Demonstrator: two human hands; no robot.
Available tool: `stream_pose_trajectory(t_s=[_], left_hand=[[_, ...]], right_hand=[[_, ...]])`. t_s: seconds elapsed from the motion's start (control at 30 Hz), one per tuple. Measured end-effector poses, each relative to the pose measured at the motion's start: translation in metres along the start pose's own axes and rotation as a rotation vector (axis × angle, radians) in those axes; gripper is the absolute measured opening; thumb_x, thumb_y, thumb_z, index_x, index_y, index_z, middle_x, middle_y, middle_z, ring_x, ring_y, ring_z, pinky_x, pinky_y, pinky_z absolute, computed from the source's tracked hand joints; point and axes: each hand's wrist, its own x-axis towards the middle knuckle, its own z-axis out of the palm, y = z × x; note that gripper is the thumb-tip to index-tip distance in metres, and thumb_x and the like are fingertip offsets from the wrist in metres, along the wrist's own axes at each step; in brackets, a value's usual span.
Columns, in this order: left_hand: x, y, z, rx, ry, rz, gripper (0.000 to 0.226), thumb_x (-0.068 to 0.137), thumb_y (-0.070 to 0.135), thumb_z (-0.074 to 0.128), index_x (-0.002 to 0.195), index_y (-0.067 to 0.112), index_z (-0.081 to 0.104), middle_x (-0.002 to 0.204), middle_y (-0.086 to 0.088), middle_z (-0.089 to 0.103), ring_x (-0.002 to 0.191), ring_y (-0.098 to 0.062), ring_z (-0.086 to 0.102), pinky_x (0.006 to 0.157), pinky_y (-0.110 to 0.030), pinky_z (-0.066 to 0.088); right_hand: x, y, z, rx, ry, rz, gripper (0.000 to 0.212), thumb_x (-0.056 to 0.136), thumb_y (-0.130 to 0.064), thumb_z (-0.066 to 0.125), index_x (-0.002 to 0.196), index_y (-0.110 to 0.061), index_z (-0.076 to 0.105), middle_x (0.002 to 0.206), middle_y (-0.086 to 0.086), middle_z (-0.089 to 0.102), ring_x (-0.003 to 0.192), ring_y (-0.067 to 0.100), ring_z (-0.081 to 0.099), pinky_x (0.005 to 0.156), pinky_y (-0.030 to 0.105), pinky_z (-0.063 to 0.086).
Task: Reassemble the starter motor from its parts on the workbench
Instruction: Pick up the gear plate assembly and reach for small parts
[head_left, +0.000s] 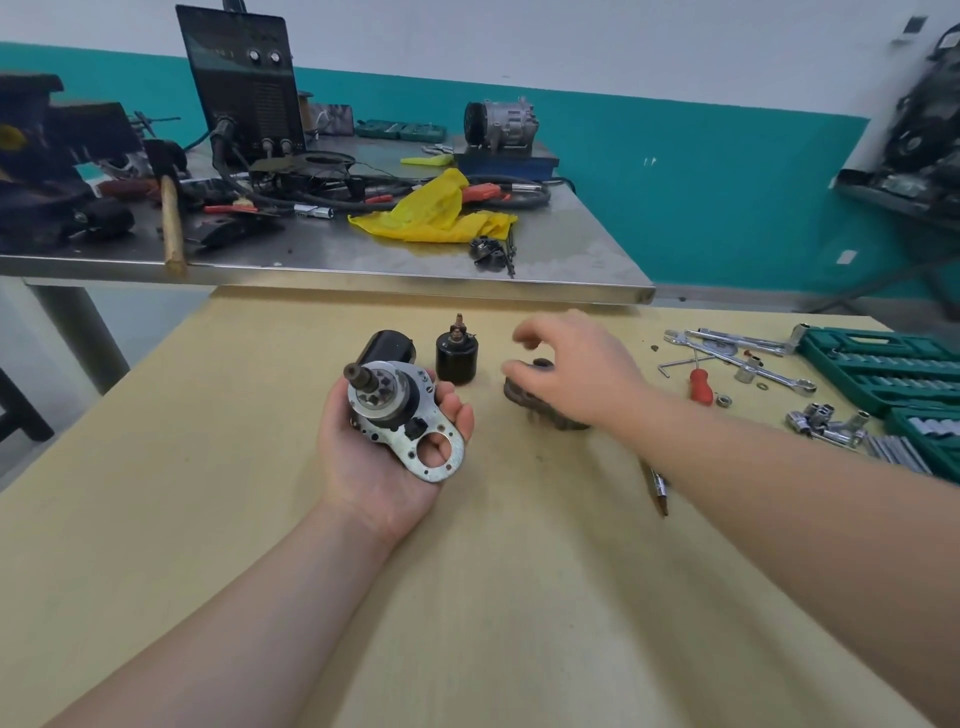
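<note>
The left hand is lying palm up over the bench, cradling the motor; its fingers are curling up round the silver plate, and one fingertip is showing through the plate's big hole. The motor's black body is pointing away from the person and the shaft with its gear is facing the camera.

The right hand is reaching over the dark housing, which is lying on the bench just right of the motor. Its fingers are bending down, loosely apart, and blurring; the thumb seems to be touching the housing's top, but I cannot tell whether the hand is gripping it. The hand is hiding most of the housing.

The solenoid is standing upright between the motor and the housing, terminals up, apart from both.

A pen-like tool is lying partly under the right forearm. Further right, wrenches, a red screwdriver, loose sockets and a green socket case are sitting along the bench edge.

Behind the bench a steel table is carrying a yellow rag, a hammer, a black welder, cables, a small dark part near its front edge and a compressor on a blue box.
</note>
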Motion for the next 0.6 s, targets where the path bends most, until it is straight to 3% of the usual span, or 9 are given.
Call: stream_pose_trajectory(t_s=[0.1, 0.17, 0.23, 0.37, 0.5, 0.6], left_hand=[[0.000, -0.001, 0.000, 0.002, 0.000, -0.009, 0.059, 0.093, 0.056, 0.062, 0.096, 0.001, 0.084, 0.094, -0.014, 0.077, 0.082, -0.032, 0.078, 0.084, -0.048, 0.062], [0.000, -0.001, -0.001, 0.001, 0.000, -0.012, 0.059, 0.093, 0.056, 0.062, 0.096, 0.001, 0.084, 0.094, -0.015, 0.077, 0.081, -0.032, 0.077, 0.083, -0.048, 0.062], [0.000, -0.001, -0.001, 0.005, 0.000, -0.011, 0.060, 0.093, 0.057, 0.062, 0.096, 0.001, 0.084, 0.094, -0.015, 0.076, 0.081, -0.032, 0.077, 0.082, -0.047, 0.062], [0.001, -0.001, -0.001, 0.025, 0.002, 0.006, 0.059, 0.093, 0.058, 0.061, 0.096, 0.004, 0.085, 0.094, -0.013, 0.077, 0.082, -0.031, 0.077, 0.083, -0.046, 0.062], [0.002, -0.001, -0.003, 0.030, -0.005, 0.001, 0.059, 0.092, 0.058, 0.061, 0.098, 0.005, 0.085, 0.094, -0.013, 0.077, 0.083, -0.031, 0.077, 0.084, -0.046, 0.062], [0.003, -0.001, -0.003, 0.029, -0.001, -0.008, 0.059, 0.091, 0.058, 0.062, 0.101, 0.004, 0.085, 0.096, -0.014, 0.077, 0.083, -0.032, 0.077, 0.083, -0.046, 0.062]], right_hand=[[0.010, 0.031, -0.018, -0.144, -0.326, 0.070, 0.108, 0.070, -0.083, 0.075, 0.160, -0.041, 0.032, 0.162, -0.004, 0.047, 0.147, 0.025, 0.045, 0.117, 0.050, 0.043], [0.010, 0.048, -0.020, -0.128, -0.495, 0.107, 0.125, 0.063, -0.080, 0.083, 0.164, -0.043, 0.019, 0.168, -0.004, 0.040, 0.150, 0.025, 0.043, 0.119, 0.046, 0.041], [0.009, 0.058, -0.016, -0.106, -0.571, 0.099, 0.122, 0.065, -0.069, 0.090, 0.164, -0.041, 0.023, 0.165, -0.004, 0.043, 0.145, 0.023, 0.047, 0.114, 0.039, 0.042], [0.008, 0.063, -0.009, -0.092, -0.504, 0.074, 0.112, 0.061, -0.066, 0.091, 0.156, -0.043, 0.036, 0.146, -0.002, 0.055, 0.123, 0.020, 0.053, 0.098, 0.035, 0.048], [0.008, 0.063, -0.013, -0.057, -0.507, 0.055, 0.112, 0.058, -0.068, 0.092, 0.153, -0.046, 0.037, 0.142, -0.001, 0.056, 0.121, 0.023, 0.057, 0.100, 0.040, 0.053], [0.012, 0.058, -0.025, -0.017, -0.479, 0.014, 0.108, 0.065, -0.062, 0.093, 0.155, -0.041, 0.039, 0.143, -0.010, 0.056, 0.117, 0.014, 0.055, 0.095, 0.029, 0.046]])
